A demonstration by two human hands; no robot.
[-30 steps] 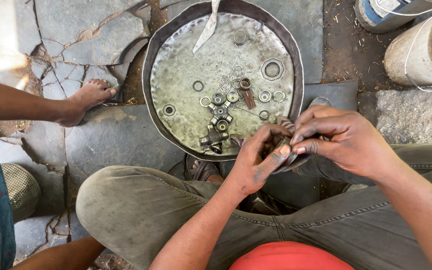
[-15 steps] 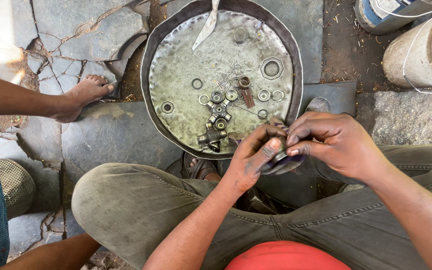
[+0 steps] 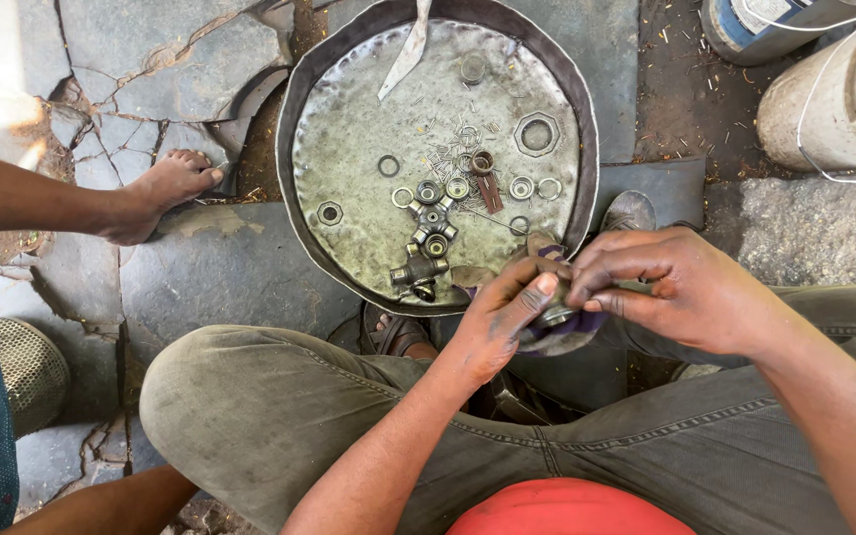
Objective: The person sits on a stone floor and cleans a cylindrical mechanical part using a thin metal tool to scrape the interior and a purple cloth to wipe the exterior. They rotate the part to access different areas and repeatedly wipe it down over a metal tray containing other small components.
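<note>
Both hands — left hand [image 3: 495, 319], right hand [image 3: 668, 289] — pinch a small metal part [image 3: 555, 317] wrapped in a dark rag [image 3: 559, 337] just below the round metal tray [image 3: 301, 198], probably keeping grease off the fingers.

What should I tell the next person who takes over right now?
Left hand: closed on a small metal part wrapped in a dark rag, thumb pressing on top.
Right hand: closed on the same part and rag from the other side.
Both hands are over the lap, just below the round metal pan.
In the pan: a cross-shaped joint, loose rings, cups, a nut and small needle rollers, plus a flat blade at the top rim.
Done: the parts lie spread out loose in the pan.
Left: the part in hand is not back with the others.
Another person's bare foot is left of the pan.
</note>
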